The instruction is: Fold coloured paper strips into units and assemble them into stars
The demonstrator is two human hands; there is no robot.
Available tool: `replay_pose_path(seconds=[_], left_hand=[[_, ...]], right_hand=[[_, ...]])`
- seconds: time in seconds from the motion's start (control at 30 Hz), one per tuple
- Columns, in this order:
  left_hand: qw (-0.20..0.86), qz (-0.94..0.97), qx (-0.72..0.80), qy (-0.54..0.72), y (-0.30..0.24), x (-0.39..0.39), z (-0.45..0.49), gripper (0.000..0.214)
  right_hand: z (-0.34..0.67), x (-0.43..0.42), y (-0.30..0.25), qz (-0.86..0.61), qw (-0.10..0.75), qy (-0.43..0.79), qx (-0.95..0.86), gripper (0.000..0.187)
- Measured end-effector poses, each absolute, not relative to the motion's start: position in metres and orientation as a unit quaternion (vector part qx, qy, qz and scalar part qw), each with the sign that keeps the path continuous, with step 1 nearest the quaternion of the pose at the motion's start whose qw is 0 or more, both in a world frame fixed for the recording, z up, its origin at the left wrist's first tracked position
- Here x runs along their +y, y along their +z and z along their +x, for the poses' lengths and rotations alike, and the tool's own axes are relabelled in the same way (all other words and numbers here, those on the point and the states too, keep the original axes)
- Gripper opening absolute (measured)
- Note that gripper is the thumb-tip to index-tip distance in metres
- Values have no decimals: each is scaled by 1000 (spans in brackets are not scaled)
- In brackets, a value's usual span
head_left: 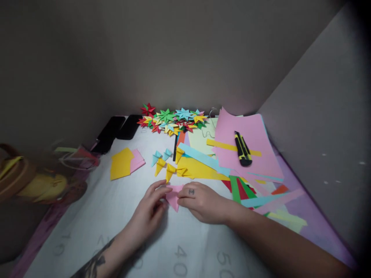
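A small folded pink paper piece (173, 197) lies on the white mat near the middle. My left hand (149, 211) pinches its left edge with fingers closed on it. My right hand (203, 202) presses on its right edge, fingers curled over the paper. Just beyond them lie several folded yellow paper points (169, 170) and two light blue ones (161, 156).
A pile of finished coloured paper stars (174, 120) sits at the back by the wall. Pink sheets (249, 148) with a yellow-black utility knife (242, 149) lie right, above loose coloured strips (249, 189). Yellow and pink squares (125, 162), two black phones (118, 129) and a bag (34, 181) are left.
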State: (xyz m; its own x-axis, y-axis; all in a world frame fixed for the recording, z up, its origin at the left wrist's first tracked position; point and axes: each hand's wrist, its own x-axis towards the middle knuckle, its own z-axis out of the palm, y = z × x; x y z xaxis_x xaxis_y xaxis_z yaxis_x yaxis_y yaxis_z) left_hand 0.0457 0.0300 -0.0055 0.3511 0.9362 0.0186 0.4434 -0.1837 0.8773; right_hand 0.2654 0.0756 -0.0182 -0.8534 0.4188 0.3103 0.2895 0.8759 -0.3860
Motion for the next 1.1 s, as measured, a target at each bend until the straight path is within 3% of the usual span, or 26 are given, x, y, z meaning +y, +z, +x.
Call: replay_pose_path(seconds=[0.1,0.23,0.43,0.77,1.1], left_hand=[[308,806,437,253,-11,35,44,33],[257,841,416,233,-14,41,42,22],[246,864,396,192,-8,51,38,19],[267,894,343,109,10,84,41,17],[239,885,388,99,7,81,52,16]], right_hand=[[265,75,-17,-186,194,161,-950,32],[266,71,-13,-183,158,140,-960,30],[271,65,-16,-170,133,130,-968,30],[277,60,-20,-163,174,148,-960,29],[275,61,-8,-162,113,128,-972,26]])
